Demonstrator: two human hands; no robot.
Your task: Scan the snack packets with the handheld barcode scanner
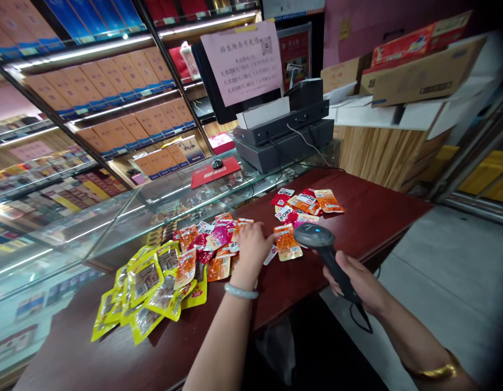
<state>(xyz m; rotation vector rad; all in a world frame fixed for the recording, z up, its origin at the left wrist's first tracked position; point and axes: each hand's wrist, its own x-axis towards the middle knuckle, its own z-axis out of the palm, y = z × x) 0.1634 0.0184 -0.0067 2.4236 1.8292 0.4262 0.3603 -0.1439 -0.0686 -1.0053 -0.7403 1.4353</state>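
My right hand [357,279] is wrapped round the handle of a dark barcode scanner [316,237], whose head shows a small blue light. Beneath and left of that head lies an orange snack packet [287,244]. My left hand [253,243] rests over the right end of a mixed pile of red, pink and orange snack packets [212,239]. Its thumb is spread out to the right, at the edge of the single orange packet; the fingertips are partly hidden. Left of this pile lies a heap of yellow packets [143,282] with clear windows.
A smaller group of packets [304,203] lies farther back on the dark red tabletop [369,206]. Behind are a glass display case [113,225], a mouse [217,163] on a red mat [206,175], and a till [287,138]. Cartons [426,76] stand at the back right.
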